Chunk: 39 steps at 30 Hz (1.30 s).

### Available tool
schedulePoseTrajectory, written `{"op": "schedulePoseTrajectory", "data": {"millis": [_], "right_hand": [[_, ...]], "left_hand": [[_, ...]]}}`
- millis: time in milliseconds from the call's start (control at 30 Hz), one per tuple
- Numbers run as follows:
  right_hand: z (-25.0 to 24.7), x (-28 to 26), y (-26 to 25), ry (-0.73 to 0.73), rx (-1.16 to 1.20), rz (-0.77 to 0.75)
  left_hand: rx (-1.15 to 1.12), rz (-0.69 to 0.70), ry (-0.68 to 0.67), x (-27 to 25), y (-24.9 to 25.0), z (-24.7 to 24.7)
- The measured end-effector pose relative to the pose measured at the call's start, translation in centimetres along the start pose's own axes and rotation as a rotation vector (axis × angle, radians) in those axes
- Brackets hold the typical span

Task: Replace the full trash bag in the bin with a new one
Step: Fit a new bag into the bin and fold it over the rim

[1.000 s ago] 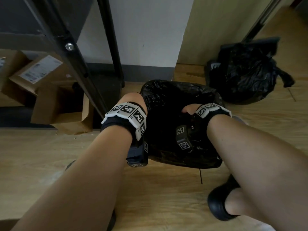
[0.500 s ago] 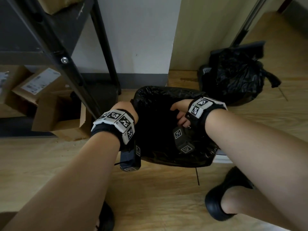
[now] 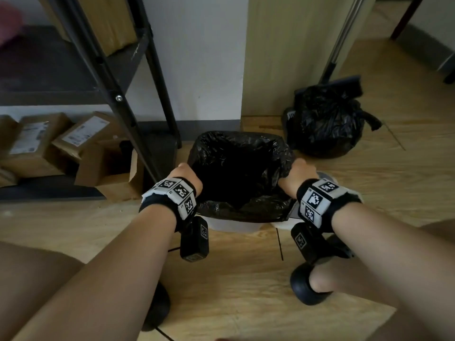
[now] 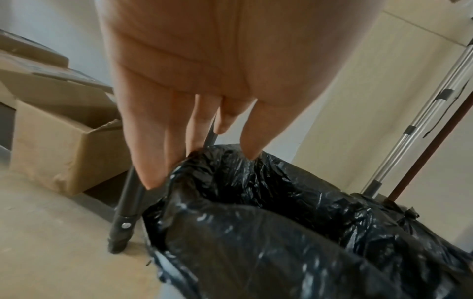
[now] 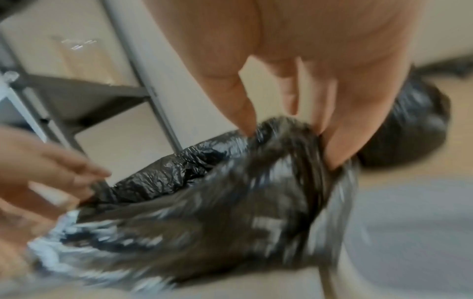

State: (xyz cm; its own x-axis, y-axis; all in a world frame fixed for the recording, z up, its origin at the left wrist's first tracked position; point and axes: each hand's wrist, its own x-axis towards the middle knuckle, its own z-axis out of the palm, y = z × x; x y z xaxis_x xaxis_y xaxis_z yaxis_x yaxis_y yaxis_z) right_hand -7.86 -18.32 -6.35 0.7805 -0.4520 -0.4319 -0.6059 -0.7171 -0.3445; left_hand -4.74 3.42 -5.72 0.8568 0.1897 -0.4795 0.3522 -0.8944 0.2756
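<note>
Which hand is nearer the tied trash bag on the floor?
Right. The right hand grips the liner on the side facing the tied bag; the left hand grips the opposite side.

Wood floor (image 3: 246, 279), white wall (image 3: 202, 57), black metal shelving (image 3: 117, 102), cardboard boxes (image 3: 32, 148)

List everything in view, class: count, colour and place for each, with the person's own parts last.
liner: one, black, inside the bin
bin: one, pale, on the floor near the wall
full bag: one, black, on the floor right of the bin
boxes: several, brown, on the floor under the rack
rack: one, black, left
pole: one, silver, leaning behind the full bag
shoes: two, black, nearest
left hand: holds the liner's left rim
right hand: pinches the liner's right rim
</note>
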Motion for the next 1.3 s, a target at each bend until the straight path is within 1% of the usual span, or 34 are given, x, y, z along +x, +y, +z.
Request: {"op": "schedulePoseTrajectory", "data": {"millis": [33,100,233,300,433,567,700,833,900,933,1000,1033,1067,1133,1200,1300], "right_hand": [[0.4,0.0,0.5,-0.069,0.038,-0.009],[0.9,-0.3,1.1,-0.140,0.093,-0.012],[1.3,-0.2,1.4,-0.153,0.099,-0.045],[1.2,0.2,1.5,-0.157,0.104,-0.061],[1.4,1.0,1.6,-0.093,0.166,-0.089],[2.1,2.2,1.6,-0.062,0.264,-0.134],[2.7,3.0,1.3,-0.009,0.332,-0.152],[2.6,3.7,1.1,0.000,0.337,-0.161],[2.5,3.7,1.0,-0.005,0.346,-0.164],[2.4,3.6,1.0,0.002,0.348,-0.166],[2.1,3.5,1.3,0.039,0.351,-0.155],[1.8,3.3,1.5,0.068,0.358,-0.144],[1.5,3.1,1.8,0.101,0.367,-0.135],[0.6,2.9,2.7,0.124,0.359,-0.097],[-0.3,2.9,4.2,0.103,0.328,-0.029],[-1.6,3.0,6.6,0.068,0.292,0.034]], "left_hand": [[0.020,-0.004,0.008,-0.4,-0.2,0.1],[0.077,0.005,0.005,-0.8,-0.7,0.4],[0.106,0.054,0.011,-1.2,-1.1,0.8],[0.084,0.078,0.001,-1.2,-1.4,1.0],[0.033,0.140,0.024,-0.9,-1.8,1.3],[-0.033,0.126,0.023,-0.2,-1.2,1.5],[-0.088,0.106,0.055,0.6,-0.9,1.9],[-0.052,0.102,0.059,1.1,-0.6,2.3],[-0.032,0.068,0.049,0.7,-0.2,2.6],[-0.001,0.035,0.059,0.4,0.1,2.7],[0.072,-0.004,0.132,-0.5,1.0,2.8],[0.088,0.013,0.178,-1.1,1.6,2.8],[0.094,0.058,0.220,-1.6,2.3,2.8],[0.094,0.197,0.256,-2.6,3.9,2.8],[0.068,0.331,0.229,-3.5,5.9,3.0],[-0.008,0.508,0.140,-4.5,8.8,4.3]]}}
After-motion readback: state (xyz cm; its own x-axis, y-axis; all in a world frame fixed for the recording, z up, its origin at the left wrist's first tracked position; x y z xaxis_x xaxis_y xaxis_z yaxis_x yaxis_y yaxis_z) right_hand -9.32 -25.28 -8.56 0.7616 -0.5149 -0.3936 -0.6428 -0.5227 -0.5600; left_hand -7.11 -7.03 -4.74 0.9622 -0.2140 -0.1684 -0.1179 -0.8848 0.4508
